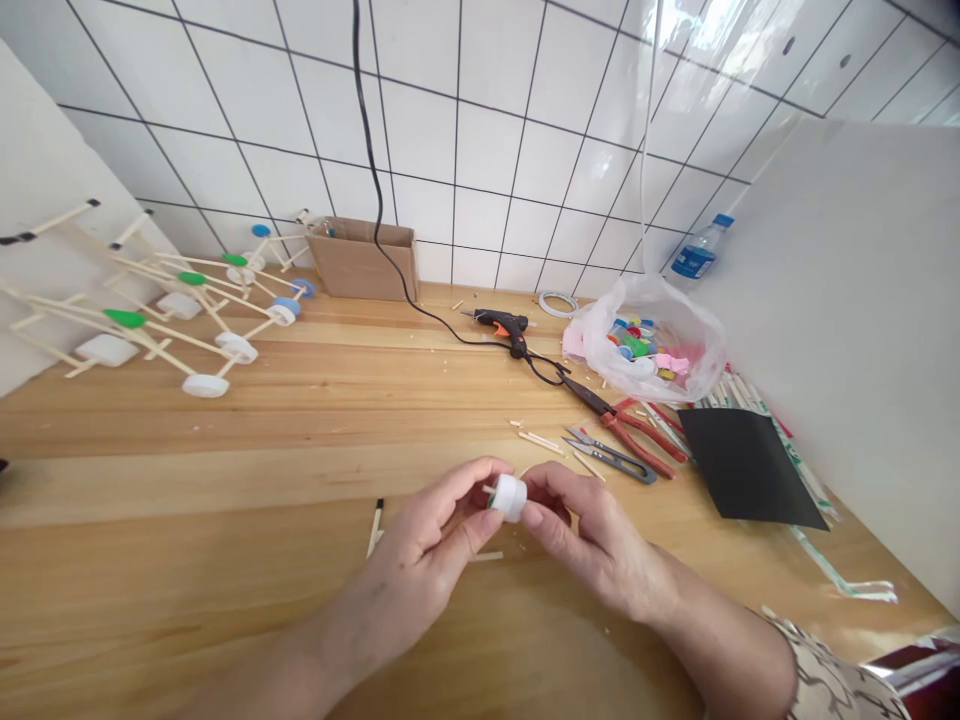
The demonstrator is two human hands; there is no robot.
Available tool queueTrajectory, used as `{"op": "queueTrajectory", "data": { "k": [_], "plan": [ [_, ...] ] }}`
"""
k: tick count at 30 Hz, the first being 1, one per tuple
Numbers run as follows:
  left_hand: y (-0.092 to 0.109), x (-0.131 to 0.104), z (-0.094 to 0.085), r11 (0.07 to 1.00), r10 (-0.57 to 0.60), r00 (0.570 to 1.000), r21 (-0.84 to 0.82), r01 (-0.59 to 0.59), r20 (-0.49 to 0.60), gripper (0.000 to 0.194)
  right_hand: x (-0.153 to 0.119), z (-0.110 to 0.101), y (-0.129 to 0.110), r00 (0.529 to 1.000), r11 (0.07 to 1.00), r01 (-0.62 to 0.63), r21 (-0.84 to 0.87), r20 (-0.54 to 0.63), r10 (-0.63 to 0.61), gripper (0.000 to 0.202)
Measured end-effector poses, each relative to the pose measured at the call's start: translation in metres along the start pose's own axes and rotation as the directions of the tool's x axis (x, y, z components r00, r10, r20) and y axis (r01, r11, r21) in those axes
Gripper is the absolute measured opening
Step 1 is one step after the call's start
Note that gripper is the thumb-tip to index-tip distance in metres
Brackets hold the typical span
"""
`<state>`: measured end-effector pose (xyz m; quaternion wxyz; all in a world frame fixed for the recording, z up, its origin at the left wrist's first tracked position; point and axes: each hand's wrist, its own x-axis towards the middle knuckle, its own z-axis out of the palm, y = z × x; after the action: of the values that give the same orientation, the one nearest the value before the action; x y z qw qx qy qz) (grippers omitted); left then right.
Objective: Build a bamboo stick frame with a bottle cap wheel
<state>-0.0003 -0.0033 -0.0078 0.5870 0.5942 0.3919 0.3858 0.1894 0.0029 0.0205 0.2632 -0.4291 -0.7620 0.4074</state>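
From far, I watch my left hand (431,540) and right hand (596,545) hold one short, white plastic cylinder (511,498) between them, each grip narrow on its side, above the smooth wooden desk (300,450). Beyond lie one pair of grey metal snips (613,458), one pair of red-handled pliers (609,416) and one black glue gun (506,323). Far left, three green, oval pieces (124,318) sit on thin stick frames (172,364).

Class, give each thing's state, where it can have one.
White cap: held by left hand and right hand
Bottle: capped
Plastic bag: open
Cardboard box: top open
Glue gun: lying on its side, power unclear
Pliers: lying flat
Snips: lying open
Tape roll: lying flat
Black sheet: lying
Stick frames: standing
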Motion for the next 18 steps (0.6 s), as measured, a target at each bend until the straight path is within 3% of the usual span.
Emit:
{"op": "queueTrajectory", "data": {
  "k": [6,18],
  "plan": [
    [0.001,-0.001,0.002,0.984,0.139,0.99,0.114,-0.134,-0.036,0.023,-0.002,0.006,0.003,0.997,0.997,0.002,0.08,-0.076,0.004,0.024],
    [0.007,-0.005,0.007,0.981,0.147,0.983,0.141,-0.131,-0.11,0.021,-0.005,0.012,0.0,0.992,0.994,0.048,0.097,-0.122,-0.036,0.015]
  ]
}}
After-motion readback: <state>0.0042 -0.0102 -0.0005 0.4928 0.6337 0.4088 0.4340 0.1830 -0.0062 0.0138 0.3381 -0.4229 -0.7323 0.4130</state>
